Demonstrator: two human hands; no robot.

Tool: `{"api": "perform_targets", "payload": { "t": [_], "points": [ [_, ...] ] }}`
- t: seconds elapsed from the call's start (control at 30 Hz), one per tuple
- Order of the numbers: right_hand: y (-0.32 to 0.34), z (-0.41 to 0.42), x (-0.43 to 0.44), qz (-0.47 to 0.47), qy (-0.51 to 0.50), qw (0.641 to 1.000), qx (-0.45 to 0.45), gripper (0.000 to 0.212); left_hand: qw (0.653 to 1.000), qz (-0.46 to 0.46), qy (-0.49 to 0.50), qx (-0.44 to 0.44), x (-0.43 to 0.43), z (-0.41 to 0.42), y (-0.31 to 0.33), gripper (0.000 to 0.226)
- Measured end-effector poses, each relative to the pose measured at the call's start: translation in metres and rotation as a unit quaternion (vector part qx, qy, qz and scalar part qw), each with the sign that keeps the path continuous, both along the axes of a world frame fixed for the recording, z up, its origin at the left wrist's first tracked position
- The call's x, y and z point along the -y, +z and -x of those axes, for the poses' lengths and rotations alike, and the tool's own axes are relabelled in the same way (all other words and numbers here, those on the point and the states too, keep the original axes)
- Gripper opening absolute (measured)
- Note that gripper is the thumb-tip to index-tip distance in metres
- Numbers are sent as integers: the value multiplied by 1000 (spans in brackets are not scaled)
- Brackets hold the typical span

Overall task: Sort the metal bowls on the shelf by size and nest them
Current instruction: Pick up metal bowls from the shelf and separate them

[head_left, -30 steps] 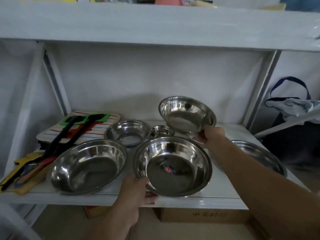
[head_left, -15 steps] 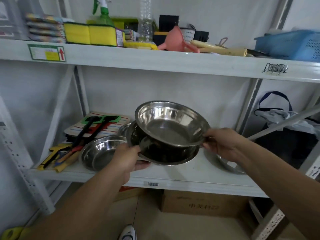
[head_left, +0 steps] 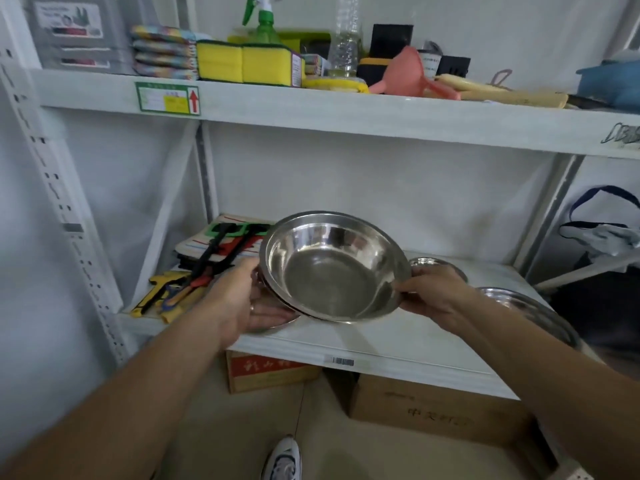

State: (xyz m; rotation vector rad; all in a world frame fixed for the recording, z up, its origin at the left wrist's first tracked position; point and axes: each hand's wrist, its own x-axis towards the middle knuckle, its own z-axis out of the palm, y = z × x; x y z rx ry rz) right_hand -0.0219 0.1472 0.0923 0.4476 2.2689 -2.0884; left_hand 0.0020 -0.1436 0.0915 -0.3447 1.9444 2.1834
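In front of the middle shelf (head_left: 398, 341) I hold a shiny metal bowl (head_left: 332, 271), tilted toward me. It sits inside a slightly larger bowl, of which only a thin rim (head_left: 289, 308) shows at the lower left. My left hand (head_left: 239, 303) grips the left rims and my right hand (head_left: 436, 296) grips the right rim. A small bowl (head_left: 437, 262) peeks out behind my right hand. A wide, shallow bowl (head_left: 530, 306) lies on the shelf's right end, partly hidden by my right forearm. Any bowls behind the held pair are hidden.
Folded striped cloths with black, red and green tools (head_left: 225, 244) lie at the shelf's left. The upper shelf carries yellow sponges (head_left: 242, 62), a spray bottle and a pink funnel (head_left: 405, 76). Cardboard boxes (head_left: 436, 414) stand on the floor below. A dark bag (head_left: 602, 237) hangs to the right.
Both bowls have been lifted off the shelf. The smaller one in my right hand has dropped into the larger one in my left, and the view has pulled back and up.
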Motion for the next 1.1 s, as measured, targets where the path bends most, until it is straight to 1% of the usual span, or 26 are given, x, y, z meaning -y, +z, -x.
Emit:
{"api": "perform_targets", "payload": {
  "t": [0.1,0.17,0.27,0.4,0.5,0.6,0.7,0.73,0.77,0.9,0.97,1.0,1.03,1.1],
  "points": [
    [-5,21,35,12,-8,1000,-7,23,998,48,27,-37,26,15,4,20],
    [-9,38,62,9,-12,1000,-14,26,992,93,70,-57,44,30,2,17],
    [-22,63,98,-13,4,1000,-20,16,980,144,125,-60,69,51,-9,14],
    [-55,93,125,-85,16,996,-7,15,969,210,127,-36,96,72,-44,14],
    [-80,105,135,-161,30,987,-3,9,963,243,118,-11,108,89,-79,19],
    [-98,110,141,-225,41,973,-12,14,952,286,114,4,111,100,-106,21],
    [-112,114,143,-247,47,968,8,17,956,278,97,-1,110,109,-123,33],
    [-118,115,143,-254,51,966,11,17,954,284,92,4,109,110,-126,34],
    [-122,115,143,-260,56,964,14,17,954,282,97,7,109,112,-129,33],
    [-136,115,143,-244,64,968,2,13,965,221,138,42,107,115,-137,22],
    [-136,113,142,-234,69,970,3,14,962,225,149,43,106,116,-139,13],
    [-135,111,141,-226,71,972,7,15,952,268,144,35,104,113,-137,9],
    [-132,106,138,-215,71,974,12,17,934,330,137,23,103,112,-136,12],
    [-126,98,127,-183,63,981,13,20,871,467,150,-4,94,109,-131,39]
  ]
}}
